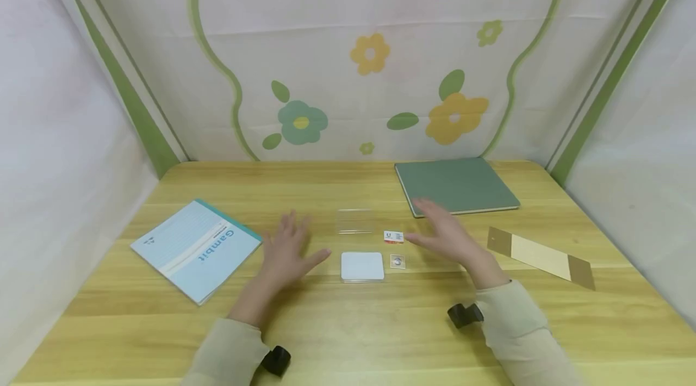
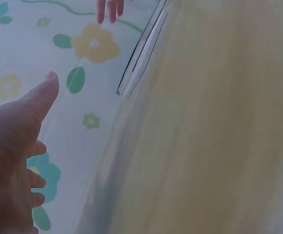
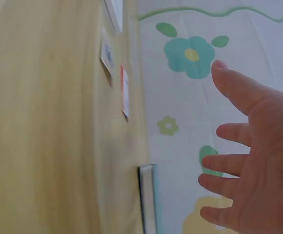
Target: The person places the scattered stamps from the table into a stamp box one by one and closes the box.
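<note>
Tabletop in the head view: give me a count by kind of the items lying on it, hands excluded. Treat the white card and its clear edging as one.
Notebooks or books: 2 (Gambit notebook, green hardcover)
Small printed pieces: 2 (logo card, square piece)
White card: 1
Clear plastic piece: 1
Brown-ended strip: 1
Total: 7

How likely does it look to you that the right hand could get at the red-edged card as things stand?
Yes, it seems so: the right hand is empty and close to the red-edged card, nothing appears to lie between them, and nothing covers the card.
</note>
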The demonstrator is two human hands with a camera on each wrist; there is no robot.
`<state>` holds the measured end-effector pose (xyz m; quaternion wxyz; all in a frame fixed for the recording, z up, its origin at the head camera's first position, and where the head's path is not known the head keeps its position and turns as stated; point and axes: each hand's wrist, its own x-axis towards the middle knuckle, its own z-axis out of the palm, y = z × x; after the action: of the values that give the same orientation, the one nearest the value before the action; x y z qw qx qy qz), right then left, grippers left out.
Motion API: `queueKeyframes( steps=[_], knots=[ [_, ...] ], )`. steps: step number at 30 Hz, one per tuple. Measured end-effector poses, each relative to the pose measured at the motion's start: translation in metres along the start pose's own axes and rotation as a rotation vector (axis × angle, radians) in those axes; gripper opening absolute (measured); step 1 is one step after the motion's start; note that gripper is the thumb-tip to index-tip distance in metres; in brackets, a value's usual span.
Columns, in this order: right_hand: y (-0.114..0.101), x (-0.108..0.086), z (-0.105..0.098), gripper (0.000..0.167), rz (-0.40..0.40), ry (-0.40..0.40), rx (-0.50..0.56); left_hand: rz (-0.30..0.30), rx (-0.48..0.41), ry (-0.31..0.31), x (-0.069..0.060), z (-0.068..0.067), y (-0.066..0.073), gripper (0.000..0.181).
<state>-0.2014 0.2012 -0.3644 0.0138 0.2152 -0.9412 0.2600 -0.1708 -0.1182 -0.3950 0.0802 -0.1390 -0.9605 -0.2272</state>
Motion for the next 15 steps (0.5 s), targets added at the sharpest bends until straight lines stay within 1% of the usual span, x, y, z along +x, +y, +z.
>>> queueKeyframes(
  steps=[4, 8, 11, 12, 15],
  knots=[
    [0.000, 0.005, 0.016, 0.071, -0.010, -0.010, 0.101, 0.033, -0.083, -0.003, -0.002, 0.012, 0.006, 0.082],
    [0.003, 0.007, 0.029, 0.062, -0.026, -0.030, 0.167, 0.048, -0.143, -0.032, -0.004, 0.022, 0.010, 0.081],
    [0.007, 0.007, 0.037, 0.056, -0.042, -0.027, 0.180, 0.068, -0.159, -0.055, -0.007, 0.028, 0.011, 0.082],
    [0.009, 0.007, 0.040, 0.054, -0.038, -0.017, 0.184, 0.074, -0.164, -0.062, -0.008, 0.030, 0.011, 0.082],
    [0.013, 0.007, 0.048, 0.047, -0.046, 0.038, 0.139, 0.083, -0.152, -0.078, -0.010, 0.035, 0.012, 0.081]
  ],
)
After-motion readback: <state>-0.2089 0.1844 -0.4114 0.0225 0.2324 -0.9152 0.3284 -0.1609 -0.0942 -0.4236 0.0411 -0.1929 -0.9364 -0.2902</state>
